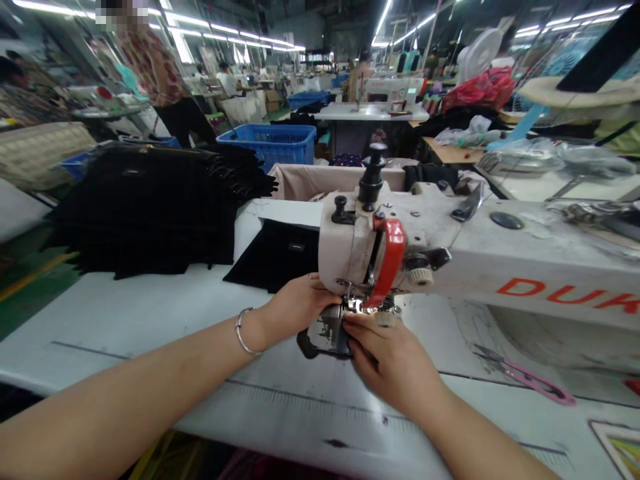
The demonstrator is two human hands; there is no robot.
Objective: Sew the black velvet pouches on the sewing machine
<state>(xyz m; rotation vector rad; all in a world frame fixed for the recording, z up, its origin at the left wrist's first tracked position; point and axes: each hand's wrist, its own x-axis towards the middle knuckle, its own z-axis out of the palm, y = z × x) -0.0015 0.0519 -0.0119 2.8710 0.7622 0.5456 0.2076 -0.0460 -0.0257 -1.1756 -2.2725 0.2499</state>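
Note:
A white sewing machine head (345, 243) with a red guard (389, 260) stands over a metal needle plate (327, 330). My left hand (295, 307), a silver bangle at its wrist, reaches to the left side of the presser foot (356, 303), fingers closed and fingertips partly hidden. From the right, my right hand (383, 347) rests at the front of the foot with its fingers together. Whatever lies under the fingertips is too small to make out. Just behind my left hand is a black fabric panel (273, 257) with a small label, partly hidden by the machine head.
A thick stack of black panels (150, 207) lies at the table's left. Pink-handled thread snips (530, 380) lie right of my right hand. Behind the table are a cloth-lined bin (340, 180) and a blue basket (270, 140). A person (160, 80) stands at the back left.

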